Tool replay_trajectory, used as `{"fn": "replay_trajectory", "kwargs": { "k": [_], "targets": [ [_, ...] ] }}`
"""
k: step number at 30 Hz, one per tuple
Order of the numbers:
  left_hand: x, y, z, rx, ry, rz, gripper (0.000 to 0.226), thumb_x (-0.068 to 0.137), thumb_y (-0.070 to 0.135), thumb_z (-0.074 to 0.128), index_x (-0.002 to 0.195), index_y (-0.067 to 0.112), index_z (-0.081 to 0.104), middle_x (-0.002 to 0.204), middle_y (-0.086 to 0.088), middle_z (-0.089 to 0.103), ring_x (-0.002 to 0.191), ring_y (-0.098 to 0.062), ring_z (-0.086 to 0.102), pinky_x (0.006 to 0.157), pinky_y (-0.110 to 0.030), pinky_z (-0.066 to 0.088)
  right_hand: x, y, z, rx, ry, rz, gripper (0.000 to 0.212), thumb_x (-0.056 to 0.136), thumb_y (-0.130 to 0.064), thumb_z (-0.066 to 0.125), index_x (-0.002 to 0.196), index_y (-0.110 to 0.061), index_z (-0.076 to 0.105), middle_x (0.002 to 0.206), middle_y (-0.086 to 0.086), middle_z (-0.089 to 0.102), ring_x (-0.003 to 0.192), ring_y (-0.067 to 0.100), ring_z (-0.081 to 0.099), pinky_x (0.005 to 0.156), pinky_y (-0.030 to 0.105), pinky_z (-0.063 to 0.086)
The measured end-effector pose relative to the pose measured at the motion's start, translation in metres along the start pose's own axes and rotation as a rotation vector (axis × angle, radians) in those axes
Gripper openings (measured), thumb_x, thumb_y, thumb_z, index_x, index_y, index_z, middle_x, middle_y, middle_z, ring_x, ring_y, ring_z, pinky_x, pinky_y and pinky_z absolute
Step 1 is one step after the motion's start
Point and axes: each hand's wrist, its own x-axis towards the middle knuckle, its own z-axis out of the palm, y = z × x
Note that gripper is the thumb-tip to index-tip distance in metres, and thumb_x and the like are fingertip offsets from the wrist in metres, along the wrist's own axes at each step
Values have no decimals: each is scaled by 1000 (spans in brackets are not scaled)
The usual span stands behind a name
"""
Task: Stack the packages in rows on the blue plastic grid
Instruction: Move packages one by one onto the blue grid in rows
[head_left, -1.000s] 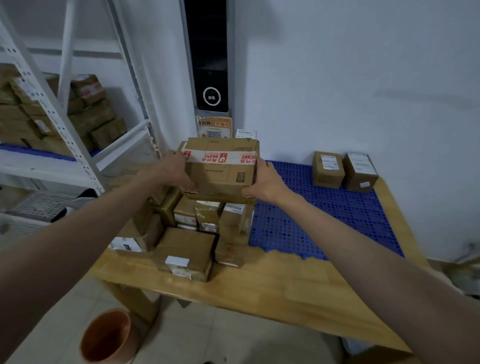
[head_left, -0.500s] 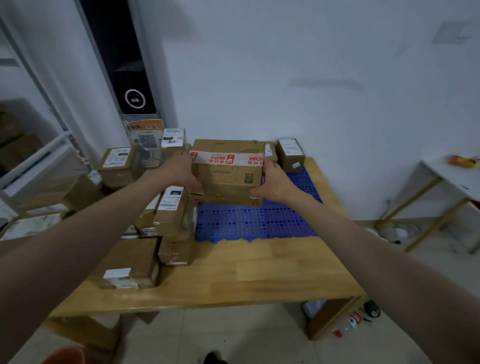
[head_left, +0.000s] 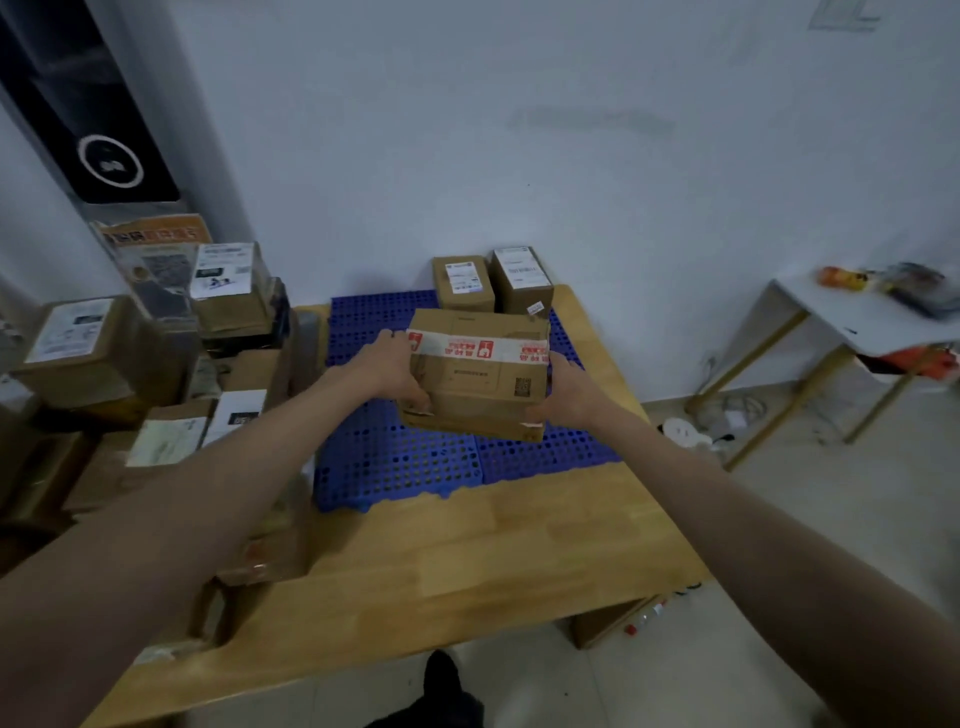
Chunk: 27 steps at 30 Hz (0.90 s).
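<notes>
Head view: nearest to us, the wooden table (head_left: 467, 561) shows bare planks along its front edge. Beyond that bare strip lies the blue plastic grid (head_left: 395, 462), flat on the tabletop and reaching toward the wall.

Above the middle of the grid we hold the taped package (head_left: 480, 371), a brown carton with a white-and-red tape band across its top. Our left hand (head_left: 392, 366) is closed around the carton's left end, fingers curled under the lower edge. Our right hand (head_left: 563, 392) is closed around the right end in the same manner. Whether the carton's base touches the grid cannot be determined; it appears slightly raised.

Behind the carton, two small packages (head_left: 491, 280) stand side by side on the grid's far right corner, near the white wall (head_left: 571, 156).

To the left of the grid, a pile of packages (head_left: 156, 364) covers the table.
</notes>
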Motion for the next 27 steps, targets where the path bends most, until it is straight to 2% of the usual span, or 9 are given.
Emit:
{"fn": "replay_trajectory", "kwargs": {
  "k": [7,11,14,16,20,23,25,27],
  "targets": [
    [74,-21,43,-80,-172,-61,93,74,42,81,143,9,28,143,-13,31,121,-31,44,96,-41,47,74,34,30,-1,-176,76,80,81,-25,79,148,-19,35,145,6,48,130,28,48,106,44,43],
    [103,-43,73,-125,-224,-121,102,77,40,79,151,9,16,154,-12,18,126,-31,43,95,-38,48,110,52,55,-7,-220,187,88,76,-11,79,148,-16,30,138,8,51,124,30,52,99,44,48],
    [115,-52,91,-122,-244,-171,107,78,39,78,153,9,8,159,-12,7,131,-32,40,98,-38,47,126,64,75,22,-229,231,90,76,-9,79,149,-17,28,138,8,51,122,29,53,94,42,49],
    [122,-56,103,-117,-259,-197,107,77,41,78,152,9,10,158,-12,10,127,-32,44,95,-39,48,135,72,87,34,-246,256,92,76,-8,79,150,-17,25,138,9,51,120,29,54,89,40,49],
    [138,-60,116,-121,-267,-259,104,74,40,82,149,12,16,155,-11,13,121,-33,48,91,-42,49,152,86,102,105,-310,339,97,78,-1,76,154,-18,17,141,10,46,121,32,53,91,47,52],
    [157,-65,113,-199,-232,-270,96,73,25,84,147,16,22,147,-9,23,120,-33,47,94,-46,49,164,94,108,164,-332,381,95,81,-4,75,154,-18,16,140,10,47,118,32,55,88,45,54],
    [173,-71,106,-271,-126,-314,94,79,17,79,150,17,19,152,-9,19,127,-35,42,96,-48,48,174,99,109,183,-356,398,82,85,-10,73,150,-16,24,138,9,50,116,29,57,92,46,53],
    [187,-77,98,-368,17,-437,90,87,21,73,153,15,12,157,-11,13,135,-36,35,100,-47,45,188,100,108,170,-367,429,64,90,-14,69,142,-15,33,134,7,50,106,25,60,88,45,55]
  ]
}}
